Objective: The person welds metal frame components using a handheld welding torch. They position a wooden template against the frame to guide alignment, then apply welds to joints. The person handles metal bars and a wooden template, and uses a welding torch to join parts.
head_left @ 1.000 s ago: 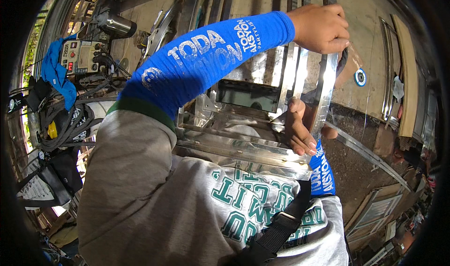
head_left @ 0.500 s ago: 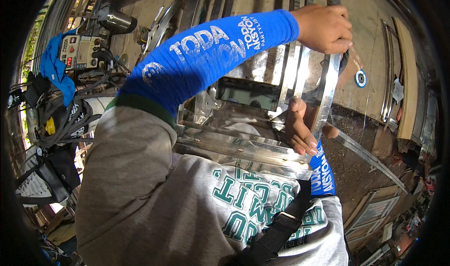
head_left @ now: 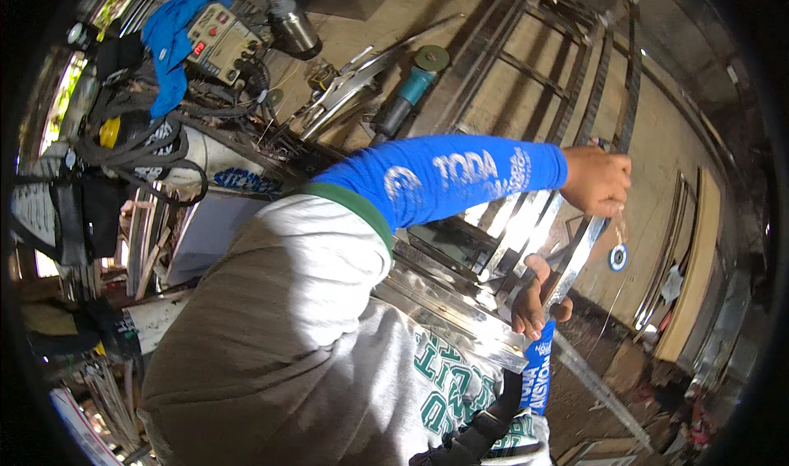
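My left hand (head_left: pixel 597 180), its arm in a blue sleeve stretched across from the left, is wrapped round the upper part of a shiny metal bar (head_left: pixel 577 259). Lower on that bar is my right hand (head_left: pixel 536 300), with digits showing on both sides of the metal and some fingers fairly straight. Its palm is partly hidden by the bar. Close to my body lies another shiny metal length (head_left: pixel 460 310). More bright bars (head_left: pixel 519 223) run behind my left forearm, which covers part of them.
A dark metal frame (head_left: pixel 588 88) lies beyond my hands. Farther left are a teal angle grinder (head_left: pixel 411 96), a steel tumbler (head_left: pixel 294 29), a welding machine (head_left: pixel 220 43) and thick cables (head_left: pixel 123 149). On the right are a blue-and-white ringed disc (head_left: pixel 617 257), a wooden plank (head_left: pixel 689 269) and a slanting metal strip (head_left: pixel 600 392).
The view has turned and shifted, bringing the grinder and dark frame into sight. The held bar appears more slanted. Both hands keep their places on it.
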`<state>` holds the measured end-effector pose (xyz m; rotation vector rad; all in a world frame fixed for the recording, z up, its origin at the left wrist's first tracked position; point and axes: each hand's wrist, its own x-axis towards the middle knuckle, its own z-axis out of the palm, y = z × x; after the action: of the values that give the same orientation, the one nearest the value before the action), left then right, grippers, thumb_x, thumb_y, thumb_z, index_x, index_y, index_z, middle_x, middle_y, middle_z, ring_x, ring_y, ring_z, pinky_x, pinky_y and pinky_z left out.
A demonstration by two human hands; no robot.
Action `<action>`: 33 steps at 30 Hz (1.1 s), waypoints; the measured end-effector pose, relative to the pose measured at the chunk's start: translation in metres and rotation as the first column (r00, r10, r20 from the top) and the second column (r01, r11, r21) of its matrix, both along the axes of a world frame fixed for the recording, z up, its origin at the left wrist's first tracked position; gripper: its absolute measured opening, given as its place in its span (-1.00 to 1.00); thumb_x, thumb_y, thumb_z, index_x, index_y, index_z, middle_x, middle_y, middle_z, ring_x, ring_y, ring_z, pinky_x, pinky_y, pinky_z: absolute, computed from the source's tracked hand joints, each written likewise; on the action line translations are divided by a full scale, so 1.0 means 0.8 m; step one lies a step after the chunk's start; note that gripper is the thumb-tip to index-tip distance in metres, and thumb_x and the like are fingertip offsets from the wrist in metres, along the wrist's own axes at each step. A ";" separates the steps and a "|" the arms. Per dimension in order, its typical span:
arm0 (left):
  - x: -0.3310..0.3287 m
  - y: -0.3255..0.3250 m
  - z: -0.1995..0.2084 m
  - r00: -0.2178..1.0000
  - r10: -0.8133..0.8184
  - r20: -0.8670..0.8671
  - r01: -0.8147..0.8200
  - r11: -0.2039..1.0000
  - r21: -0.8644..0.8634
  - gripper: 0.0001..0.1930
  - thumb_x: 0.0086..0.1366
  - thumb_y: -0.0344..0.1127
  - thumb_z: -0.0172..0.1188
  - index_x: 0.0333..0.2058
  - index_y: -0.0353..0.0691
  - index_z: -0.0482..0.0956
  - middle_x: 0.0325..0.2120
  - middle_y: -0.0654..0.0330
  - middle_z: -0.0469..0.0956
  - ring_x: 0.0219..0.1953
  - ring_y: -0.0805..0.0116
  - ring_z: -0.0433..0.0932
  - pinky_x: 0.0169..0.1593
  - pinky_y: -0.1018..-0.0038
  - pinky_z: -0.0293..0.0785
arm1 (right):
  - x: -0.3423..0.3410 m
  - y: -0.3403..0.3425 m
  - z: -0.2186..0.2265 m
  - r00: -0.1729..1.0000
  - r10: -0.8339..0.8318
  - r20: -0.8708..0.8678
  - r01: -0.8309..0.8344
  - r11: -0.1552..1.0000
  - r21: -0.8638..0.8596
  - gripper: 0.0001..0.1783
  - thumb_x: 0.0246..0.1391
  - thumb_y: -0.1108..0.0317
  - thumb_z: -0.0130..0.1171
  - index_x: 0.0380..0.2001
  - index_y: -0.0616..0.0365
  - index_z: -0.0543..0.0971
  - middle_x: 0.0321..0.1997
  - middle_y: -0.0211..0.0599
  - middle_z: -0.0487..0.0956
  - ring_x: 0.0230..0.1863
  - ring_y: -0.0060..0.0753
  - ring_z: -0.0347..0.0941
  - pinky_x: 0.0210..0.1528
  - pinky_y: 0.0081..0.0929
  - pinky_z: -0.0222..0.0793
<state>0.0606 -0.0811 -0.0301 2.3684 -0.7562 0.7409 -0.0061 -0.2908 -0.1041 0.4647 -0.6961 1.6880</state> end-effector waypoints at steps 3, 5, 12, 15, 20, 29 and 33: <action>-0.003 0.000 -0.008 1.000 0.007 0.020 -0.005 0.995 -0.102 -0.69 0.41 -0.05 0.11 -0.37 -0.13 0.65 -0.27 0.21 0.60 0.11 0.12 0.48 -0.03 0.11 0.58 | 0.008 0.003 0.008 0.997 -0.062 0.054 0.069 0.989 -0.132 0.27 0.16 0.38 0.31 0.53 0.26 -0.48 -0.29 0.06 0.63 -0.29 -0.07 0.68 0.06 -0.06 0.58; 0.007 0.012 -0.031 0.998 0.042 0.035 -0.041 0.999 -0.027 -0.69 0.42 -0.04 0.11 -0.33 -0.13 0.64 -0.22 0.20 0.60 0.17 0.13 0.46 0.01 0.12 0.58 | 0.015 0.000 0.018 0.982 -0.141 0.122 0.169 0.951 -0.258 0.28 0.11 0.37 0.28 0.52 0.29 -0.49 -0.37 0.07 0.62 -0.42 -0.05 0.66 -0.07 -0.03 0.63; -0.096 0.096 0.116 0.947 0.018 -0.320 0.138 0.878 0.458 -0.43 0.47 0.04 0.09 0.36 -0.02 0.38 0.25 0.17 0.51 0.24 0.06 0.53 0.19 0.16 0.57 | -0.005 -0.046 0.076 0.594 -0.379 0.710 0.802 0.214 -0.557 -0.08 -0.02 0.28 0.35 0.35 0.36 0.16 -0.44 -0.10 0.51 -0.65 -0.24 0.44 -0.59 -0.34 0.52; -0.143 0.182 0.134 0.967 0.210 -0.145 -0.194 0.974 0.117 -0.47 0.45 -0.07 0.21 0.33 -0.04 0.43 0.22 0.11 0.53 0.19 0.18 0.59 0.18 0.24 0.58 | -0.005 -0.065 0.081 0.395 -0.244 0.886 0.912 -0.008 -0.409 -0.22 0.01 0.34 0.37 0.27 0.33 0.30 -0.23 -0.17 0.54 -0.47 -0.32 0.52 -0.56 -0.35 0.53; -0.255 0.368 0.001 0.594 0.781 -0.193 -0.736 0.431 -0.522 -0.66 0.45 -0.21 0.25 0.10 -0.24 0.60 -0.07 0.08 0.69 0.02 0.25 0.66 0.11 0.31 0.57 | 0.001 -0.055 0.118 0.187 -0.086 0.979 0.975 -0.108 -0.196 -0.11 0.08 0.80 0.05 0.49 0.21 0.09 -0.02 -0.11 0.57 -0.24 -0.27 0.60 -0.33 -0.42 0.57; -0.352 0.291 -0.294 0.105 0.813 -0.573 -0.986 0.160 0.047 -0.83 0.24 -0.31 0.27 -0.24 -0.21 0.73 -0.22 -0.05 0.70 -0.13 -0.15 0.66 -0.07 0.06 0.58 | 0.033 -0.091 0.098 -0.042 0.174 0.984 0.972 -0.221 0.080 -0.20 0.25 0.63 0.21 0.49 0.15 0.14 -0.16 -0.28 0.60 -0.38 -0.52 0.49 -0.39 -0.50 0.45; -0.331 0.312 -0.367 0.004 0.894 -0.448 -0.973 0.107 0.205 -0.82 0.30 -0.33 0.16 -0.38 -0.23 0.71 -0.04 0.04 0.60 0.05 -0.10 0.53 0.03 0.07 0.55 | 0.057 -0.103 0.078 -0.087 0.242 0.966 0.978 -0.166 0.129 -0.20 0.22 0.57 0.29 0.47 0.17 0.21 -0.12 -0.29 0.62 -0.33 -0.52 0.52 -0.31 -0.50 0.47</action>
<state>-0.2043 0.1689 -0.3239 2.4431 1.3612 0.5284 0.0394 -0.3729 -0.0419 -1.9108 -0.2636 0.5747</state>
